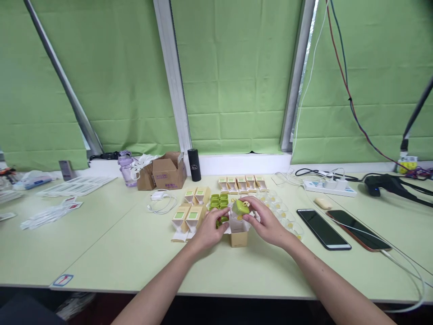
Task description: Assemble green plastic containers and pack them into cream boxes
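My right hand grips a small clear container with a green cap and a gold-coloured ring on top, just over an open kraft box. That small box stands upright in front of me, its white flaps spread. My left hand closes on a flap at the box's left side; the fingertips also come near the container. Behind my hands lie several green caps in rows. To the right of them are several clear cups with yellow spots. Boxes with green windows stand left of my left hand.
More small boxes line up at the back. A cardboard carton, a black cylinder and a white charger cable are left. Two phones, one with a black screen, and a power strip are right.
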A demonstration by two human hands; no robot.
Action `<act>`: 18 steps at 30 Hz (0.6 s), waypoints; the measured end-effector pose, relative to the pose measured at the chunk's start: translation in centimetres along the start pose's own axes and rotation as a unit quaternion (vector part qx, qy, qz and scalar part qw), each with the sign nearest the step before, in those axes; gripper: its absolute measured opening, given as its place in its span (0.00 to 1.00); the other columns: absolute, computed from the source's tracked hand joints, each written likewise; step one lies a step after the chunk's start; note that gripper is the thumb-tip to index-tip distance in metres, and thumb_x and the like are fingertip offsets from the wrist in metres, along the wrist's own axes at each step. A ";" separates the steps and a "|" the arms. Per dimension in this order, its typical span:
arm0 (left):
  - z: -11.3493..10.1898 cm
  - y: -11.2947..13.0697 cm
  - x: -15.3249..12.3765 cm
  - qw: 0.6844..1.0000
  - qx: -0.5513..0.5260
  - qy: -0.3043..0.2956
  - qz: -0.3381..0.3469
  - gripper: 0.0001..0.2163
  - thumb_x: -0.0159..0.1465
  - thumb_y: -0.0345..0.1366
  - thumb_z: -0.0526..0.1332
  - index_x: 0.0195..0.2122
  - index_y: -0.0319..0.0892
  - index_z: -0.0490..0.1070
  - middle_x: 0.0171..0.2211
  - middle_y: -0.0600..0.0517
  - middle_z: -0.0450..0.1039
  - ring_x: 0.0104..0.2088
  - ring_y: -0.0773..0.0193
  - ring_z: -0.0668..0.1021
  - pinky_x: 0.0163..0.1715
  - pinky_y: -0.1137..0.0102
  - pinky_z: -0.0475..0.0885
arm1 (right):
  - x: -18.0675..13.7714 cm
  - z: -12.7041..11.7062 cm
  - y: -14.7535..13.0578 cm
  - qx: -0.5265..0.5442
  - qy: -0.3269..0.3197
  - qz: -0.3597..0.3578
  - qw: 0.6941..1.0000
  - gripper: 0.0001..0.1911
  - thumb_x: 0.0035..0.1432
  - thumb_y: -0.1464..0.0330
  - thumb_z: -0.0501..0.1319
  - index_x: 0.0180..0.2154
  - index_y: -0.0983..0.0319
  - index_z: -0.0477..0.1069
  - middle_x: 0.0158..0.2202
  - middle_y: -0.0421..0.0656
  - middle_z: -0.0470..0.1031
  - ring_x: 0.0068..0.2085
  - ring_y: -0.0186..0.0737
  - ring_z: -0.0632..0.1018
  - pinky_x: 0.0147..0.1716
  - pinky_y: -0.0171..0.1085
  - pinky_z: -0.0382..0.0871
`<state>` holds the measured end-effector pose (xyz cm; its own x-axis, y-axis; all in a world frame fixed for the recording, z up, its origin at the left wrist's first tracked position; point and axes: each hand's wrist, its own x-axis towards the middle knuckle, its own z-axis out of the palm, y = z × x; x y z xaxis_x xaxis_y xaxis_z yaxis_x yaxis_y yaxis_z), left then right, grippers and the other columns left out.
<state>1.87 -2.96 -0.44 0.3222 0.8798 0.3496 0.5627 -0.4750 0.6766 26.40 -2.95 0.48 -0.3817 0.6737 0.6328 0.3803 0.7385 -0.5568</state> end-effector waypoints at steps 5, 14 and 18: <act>0.1 -0.3 -0.1 1.000 -0.006 0.004 0.001 0.25 0.66 0.33 0.65 0.66 0.45 0.74 0.48 0.44 0.79 0.43 0.55 0.77 0.50 0.60 0.71 | -0.4 -0.3 0.3 -0.028 -0.004 0.007 1.000 0.20 0.74 0.61 0.58 0.64 0.52 0.65 0.62 0.50 0.74 0.46 0.49 0.81 0.52 0.54 0.75; -0.1 0.0 0.0 1.000 0.003 -0.005 -0.008 0.25 0.67 0.33 0.64 0.66 0.45 0.73 0.46 0.45 0.78 0.44 0.55 0.76 0.49 0.59 0.71 | -0.5 -0.3 0.0 -0.061 -0.003 -0.001 0.998 0.21 0.73 0.64 0.58 0.64 0.54 0.66 0.61 0.50 0.76 0.40 0.45 0.81 0.47 0.51 0.76; -0.1 0.1 0.0 1.000 0.014 -0.009 -0.007 0.25 0.67 0.34 0.64 0.67 0.45 0.72 0.45 0.45 0.78 0.44 0.54 0.76 0.50 0.58 0.71 | -0.7 -0.3 -0.5 -0.097 -0.023 -0.028 0.995 0.21 0.71 0.66 0.60 0.64 0.54 0.65 0.61 0.49 0.76 0.42 0.47 0.82 0.50 0.52 0.71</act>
<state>1.85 -3.02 -0.37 0.3271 0.8860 0.3286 0.5888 -0.4631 0.6625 26.73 -3.77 0.46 -0.4438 0.6357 0.6316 0.5114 0.7584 -0.4041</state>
